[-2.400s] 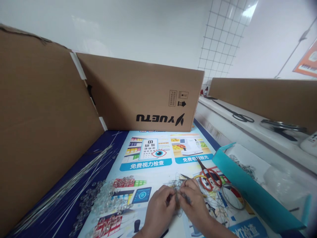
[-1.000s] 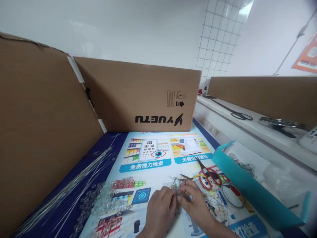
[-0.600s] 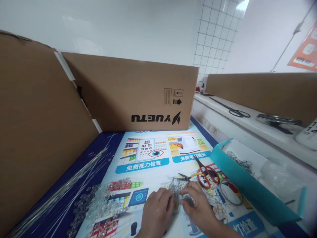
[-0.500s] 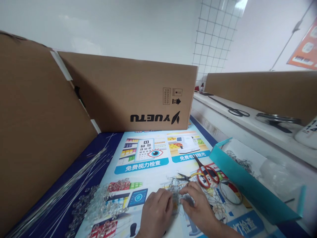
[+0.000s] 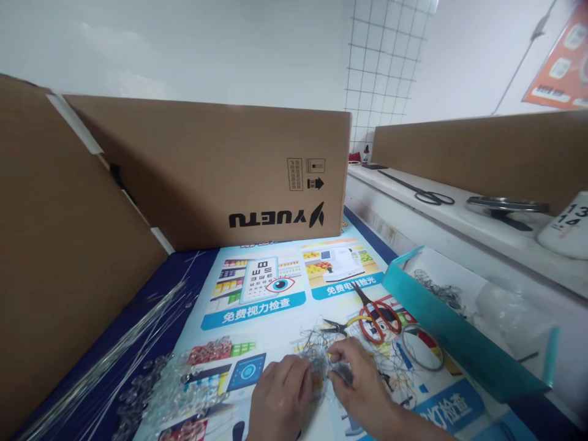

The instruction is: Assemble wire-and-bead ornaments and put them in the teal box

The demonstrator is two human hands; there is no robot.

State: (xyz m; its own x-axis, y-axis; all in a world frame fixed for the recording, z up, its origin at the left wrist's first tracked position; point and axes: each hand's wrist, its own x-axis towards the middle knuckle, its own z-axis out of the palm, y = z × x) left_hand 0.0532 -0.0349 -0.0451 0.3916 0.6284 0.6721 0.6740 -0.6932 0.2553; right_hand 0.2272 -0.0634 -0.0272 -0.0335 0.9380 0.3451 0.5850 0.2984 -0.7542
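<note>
A loose tangle of thin grey wire (image 5: pixel 316 352) lies on the printed poster between my two hands. My left hand (image 5: pixel 281 398) is closed at its left edge, fingers curled and their tips hidden, so what they grip does not show. From the right, my right hand (image 5: pixel 362 383) bends its thumb and fingers around strands of the same wire. Just beyond the tangle are pliers (image 5: pixel 340 326) with yellow-orange handles, beside red-handled scissors (image 5: pixel 379 321). A wire coil (image 5: pixel 422 347) lies to the right of these.
Clear beads (image 5: pixel 184 386) are heaped at the left, near long thin rods (image 5: pixel 114 355). A teal box (image 5: pixel 463 331) at the right holds wire pieces and a plastic bag. Cardboard panels (image 5: pixel 206 165) stand behind and left. Black scissors (image 5: pixel 427 195) lie on a white ledge.
The view has turned slightly, shifting the scene leftward. My hands stay at the wire tangle with only small finger movement.
</note>
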